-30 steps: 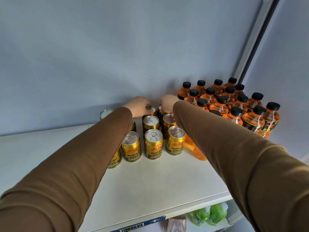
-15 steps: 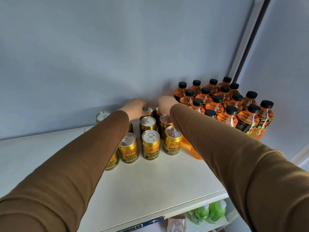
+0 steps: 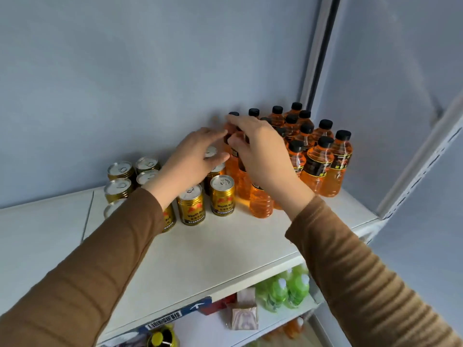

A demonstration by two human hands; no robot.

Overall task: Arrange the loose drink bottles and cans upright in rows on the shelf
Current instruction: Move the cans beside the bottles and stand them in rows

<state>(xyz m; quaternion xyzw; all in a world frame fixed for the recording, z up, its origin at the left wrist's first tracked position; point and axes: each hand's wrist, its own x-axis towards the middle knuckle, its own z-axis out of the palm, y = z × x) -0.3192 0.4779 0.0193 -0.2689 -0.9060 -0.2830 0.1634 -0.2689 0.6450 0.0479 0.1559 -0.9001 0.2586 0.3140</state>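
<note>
Pale blue wall backs the white shelf (image 3: 225, 246) under my arms. My right hand (image 3: 263, 151) curls over the necks of the orange bottles (image 3: 318, 166); whether it clamps one I cannot tell. My left hand (image 3: 193, 161) hovers just beside it, fingers spread, above the upright gold cans (image 3: 221, 196) standing in rows.

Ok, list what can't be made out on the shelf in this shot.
All in the head view:
- Right hand: its palm and grip face away, so whether it holds a bottle can't be told.
- Left hand: covers the back cans, so contact can't be told.
- Left sleeve: hides the lower left cans.
- Bottle labels: print too small to read.
- Lower shelf: cut off by the shelf edge.
</note>
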